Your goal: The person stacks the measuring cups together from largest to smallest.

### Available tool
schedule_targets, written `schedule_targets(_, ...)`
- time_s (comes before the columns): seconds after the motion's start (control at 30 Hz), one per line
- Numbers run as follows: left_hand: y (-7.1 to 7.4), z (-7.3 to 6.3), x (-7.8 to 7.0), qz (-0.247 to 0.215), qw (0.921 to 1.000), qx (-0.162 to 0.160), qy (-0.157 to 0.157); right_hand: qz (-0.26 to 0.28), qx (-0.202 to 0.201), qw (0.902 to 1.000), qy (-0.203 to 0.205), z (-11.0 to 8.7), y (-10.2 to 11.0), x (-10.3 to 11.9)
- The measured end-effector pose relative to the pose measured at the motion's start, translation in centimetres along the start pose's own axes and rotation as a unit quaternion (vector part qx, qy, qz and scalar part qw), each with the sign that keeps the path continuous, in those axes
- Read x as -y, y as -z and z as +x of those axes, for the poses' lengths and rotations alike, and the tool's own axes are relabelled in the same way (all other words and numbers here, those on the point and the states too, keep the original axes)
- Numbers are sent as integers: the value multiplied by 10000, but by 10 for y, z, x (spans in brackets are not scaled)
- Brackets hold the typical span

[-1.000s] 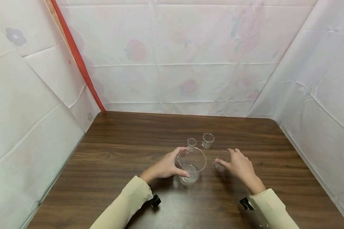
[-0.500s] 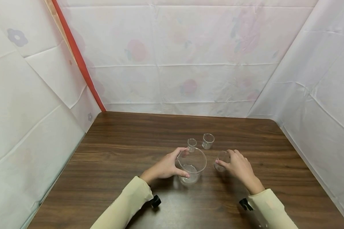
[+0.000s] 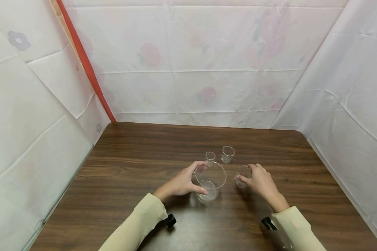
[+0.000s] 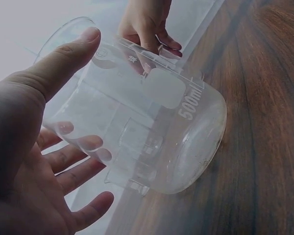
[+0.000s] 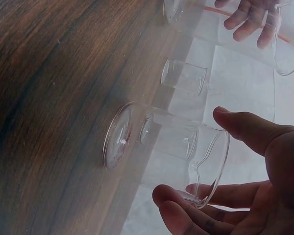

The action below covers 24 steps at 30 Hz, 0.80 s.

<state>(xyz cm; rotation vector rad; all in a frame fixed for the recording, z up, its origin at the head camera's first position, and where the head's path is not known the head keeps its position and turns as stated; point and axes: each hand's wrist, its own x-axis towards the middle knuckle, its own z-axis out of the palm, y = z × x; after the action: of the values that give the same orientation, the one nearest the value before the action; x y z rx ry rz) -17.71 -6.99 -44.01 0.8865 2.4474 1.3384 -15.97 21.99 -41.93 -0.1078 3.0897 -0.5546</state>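
Observation:
A large glass beaker, printed "500mL" in the left wrist view, stands on the table. My left hand holds it around its left side, thumb in front and fingers behind. To its right is a smaller clear beaker. My right hand grips this one near the rim, between thumb and fingers, as the right wrist view shows. Behind them stand two little beakers: the smallest just past the large one's rim, and a slightly bigger one right of it. All the glassware looks see-through, with no visible contents.
The brown wood-grain table is enclosed by white patterned cloth at the back and both sides. A red strip runs down the back left corner. Black wrist devices sit by both sleeves.

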Motion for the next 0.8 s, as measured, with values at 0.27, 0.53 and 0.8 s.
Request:
schedule_targets(0.27, 0, 1, 1, 98, 9999, 99, -31, 18, -38, 10000, -62, 0, 0, 1)
schedule_targets(0.53, 0, 2, 2, 87, 9999, 80, -22, 10, -189, 9998, -2, -1, 0, 1)
schedule_targets(0.8, 0, 2, 3, 40, 9999, 103, 20, 102, -281, 9995, 68, 1, -1, 0)
